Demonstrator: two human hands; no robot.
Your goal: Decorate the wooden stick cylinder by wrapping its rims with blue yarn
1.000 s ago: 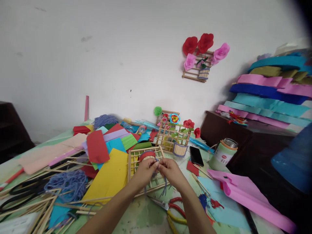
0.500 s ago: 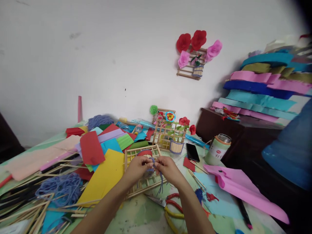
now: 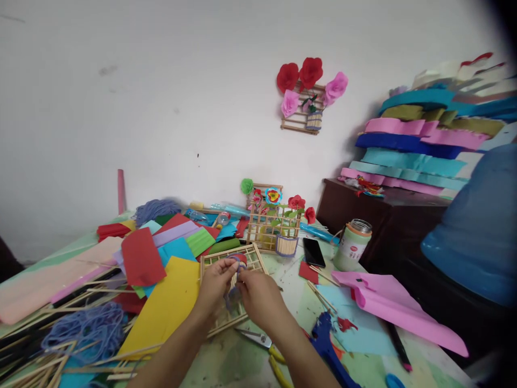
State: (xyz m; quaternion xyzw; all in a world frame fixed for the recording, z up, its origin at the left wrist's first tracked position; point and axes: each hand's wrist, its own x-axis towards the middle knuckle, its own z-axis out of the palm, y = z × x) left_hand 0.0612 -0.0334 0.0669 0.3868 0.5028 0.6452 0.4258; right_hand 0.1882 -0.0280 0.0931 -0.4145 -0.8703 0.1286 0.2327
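My left hand [image 3: 218,279] pinches purple yarn [image 3: 241,264] between thumb and fingertips. Close against it, my right hand [image 3: 258,295] is closed on the same yarn, its fingertips partly hidden. Both hands are over a wooden stick lattice [image 3: 258,257] lying on the table. Under the fingers a small red-topped piece [image 3: 239,257] shows on the lattice, mostly covered by my hands. Scissors [image 3: 258,338] with yellow handles lie below my right wrist, partly behind the forearm.
Coloured paper sheets [image 3: 167,302], a purple yarn heap [image 3: 84,331] and thin sticks crowd the left. A blue glue gun [image 3: 325,345], pink paper [image 3: 398,304], a phone [image 3: 314,252] and a jar [image 3: 353,245] lie right. A finished flower lattice [image 3: 269,229] stands behind.
The view has shifted a little to the right. My right hand has turned over so its back shows more, and the two hands sit closer together on the yarn.
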